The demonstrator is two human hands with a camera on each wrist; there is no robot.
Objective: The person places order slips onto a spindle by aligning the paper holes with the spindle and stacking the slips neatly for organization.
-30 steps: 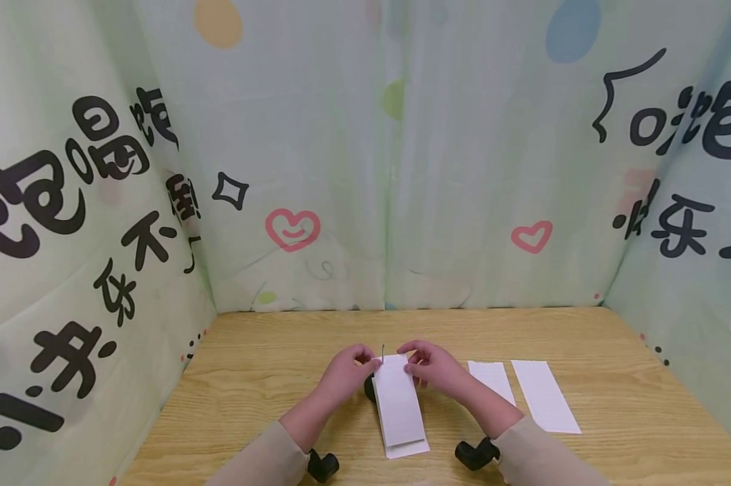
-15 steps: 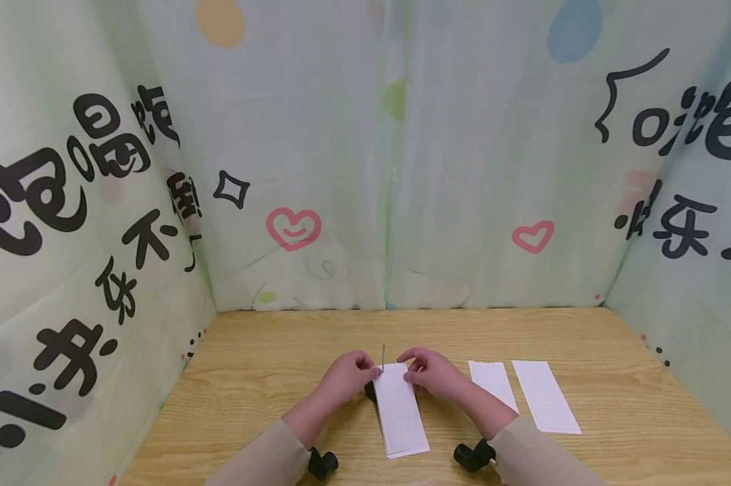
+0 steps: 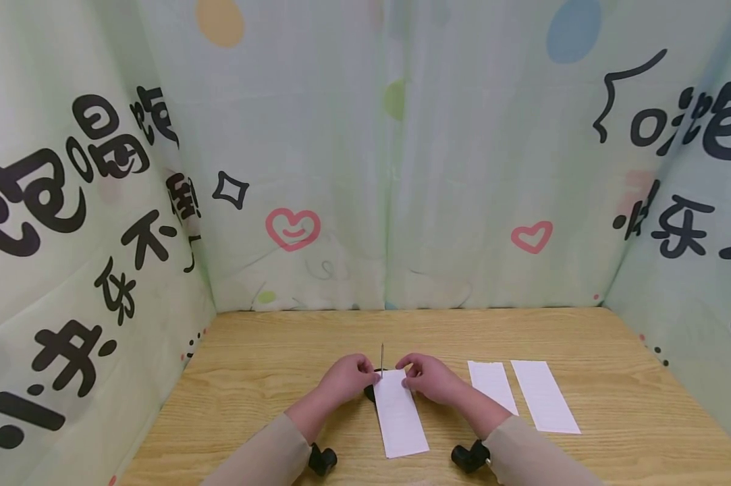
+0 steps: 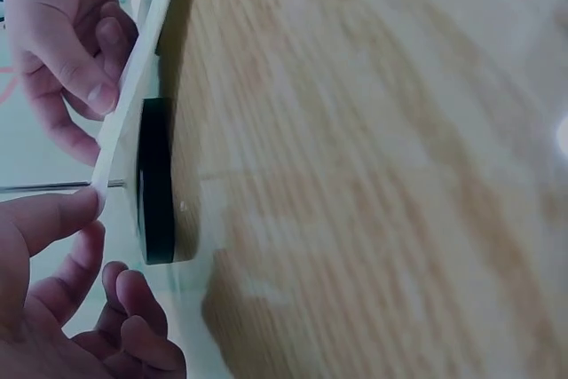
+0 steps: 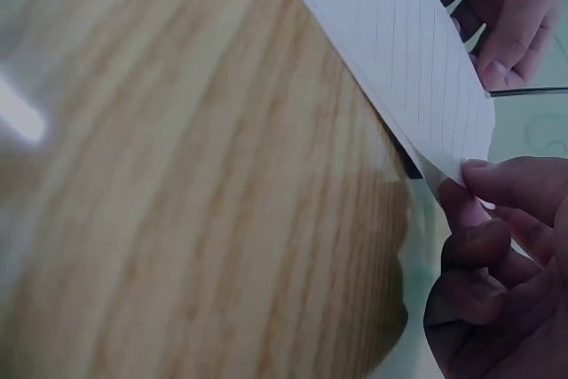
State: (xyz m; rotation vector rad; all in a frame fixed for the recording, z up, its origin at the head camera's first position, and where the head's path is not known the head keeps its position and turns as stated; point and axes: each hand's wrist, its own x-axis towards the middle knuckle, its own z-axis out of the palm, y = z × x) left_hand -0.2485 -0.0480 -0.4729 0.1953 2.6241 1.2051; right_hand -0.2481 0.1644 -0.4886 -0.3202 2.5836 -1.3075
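A thin metal spike (image 3: pixel 382 354) rises from a round black base (image 4: pixel 156 184). It passes through a white lined paper slip (image 3: pixel 401 418) close to the slip's far left corner. My left hand (image 3: pixel 348 375) pinches that corner between thumb and finger, right beside the spike. With my right hand (image 3: pixel 430 378) I pinch the far right corner, the other fingers curled below the sheet, as the right wrist view shows. In the left wrist view the slip is held a little above the base. Most of the base is hidden under the paper in the head view.
Two more white paper slips (image 3: pixel 491 385) (image 3: pixel 545 397) lie on the wooden table (image 3: pixel 280 337) to the right, the nearer one partly behind my right forearm. Printed curtains (image 3: pixel 341 169) enclose the table at the back and sides.
Both hands have moved down along the spike with the slip's far end, so more spike shows above the paper. A lower sheet's edge that showed at the near end is now covered.
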